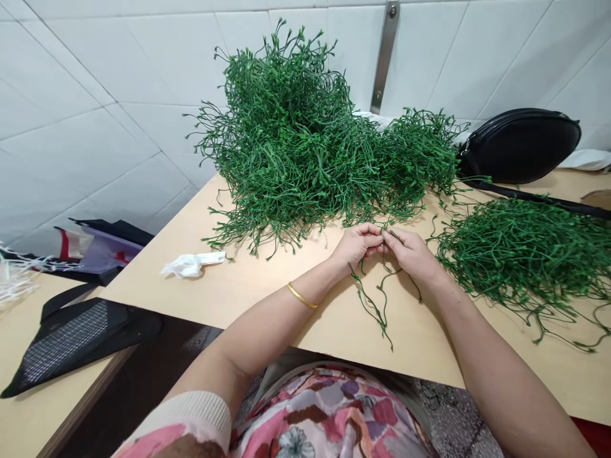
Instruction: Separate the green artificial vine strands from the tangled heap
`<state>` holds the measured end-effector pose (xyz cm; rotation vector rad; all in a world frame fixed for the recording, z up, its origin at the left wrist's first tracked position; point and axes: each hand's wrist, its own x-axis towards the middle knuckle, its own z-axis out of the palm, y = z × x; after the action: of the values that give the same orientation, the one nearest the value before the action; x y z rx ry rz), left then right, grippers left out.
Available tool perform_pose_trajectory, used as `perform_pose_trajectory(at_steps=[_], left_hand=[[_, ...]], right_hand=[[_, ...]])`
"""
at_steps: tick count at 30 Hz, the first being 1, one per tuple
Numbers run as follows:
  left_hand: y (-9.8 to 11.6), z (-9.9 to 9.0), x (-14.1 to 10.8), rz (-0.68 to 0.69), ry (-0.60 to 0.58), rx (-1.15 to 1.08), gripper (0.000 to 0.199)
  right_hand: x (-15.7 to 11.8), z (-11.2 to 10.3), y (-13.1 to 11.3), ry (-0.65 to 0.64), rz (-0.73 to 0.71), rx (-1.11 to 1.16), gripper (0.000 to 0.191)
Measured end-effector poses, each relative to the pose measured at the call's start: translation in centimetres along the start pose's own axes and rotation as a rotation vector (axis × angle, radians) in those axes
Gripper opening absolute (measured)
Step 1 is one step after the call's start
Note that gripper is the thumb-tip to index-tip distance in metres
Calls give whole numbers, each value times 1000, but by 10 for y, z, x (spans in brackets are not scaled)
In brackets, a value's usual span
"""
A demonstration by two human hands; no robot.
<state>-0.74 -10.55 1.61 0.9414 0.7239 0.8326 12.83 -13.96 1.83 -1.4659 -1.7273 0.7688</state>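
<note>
Well, the left hand (356, 245) and the right hand (413, 251) meet just above the middle of a pale wooden table (420, 343), both in a narrow pinch on a thin artificial green vine strand (375, 312). The fingers hide the exact hold, but the strand runs out between them and its loose ends trail toward 6 o'clock across the tabletop. A gold bangle (301, 296) circles the left wrist. From the hands, a large heap of the same artificial vines (286, 146) rises at 11 o'clock against a white tiled wall (119, 83), its lowest tendrils spreading near the fingers without clearly touching them. A smaller, flatter heap (525, 254) lies at 3 o'clock, just beside the right forearm. Farther off at 2 o'clock sits a black bag (518, 146) with a black strap (534, 197) across the table. A crumpled white tissue (193, 264) lies at 9 o'clock, and a black mesh-panelled pouch (76, 340) rests on a lower table at 8 o'clock.
</note>
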Motion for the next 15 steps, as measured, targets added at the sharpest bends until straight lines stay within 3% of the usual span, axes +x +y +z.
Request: perform_pose_trajectory(at_steps=[8,15], left_hand=[[1,2,0,-19,24,-54,6],[-3,5,0,69,97,36,15]], right_hand=[[0,-2,-3,-2,-31,-115,28],[-4,3,-8,148,-109,-480,22]])
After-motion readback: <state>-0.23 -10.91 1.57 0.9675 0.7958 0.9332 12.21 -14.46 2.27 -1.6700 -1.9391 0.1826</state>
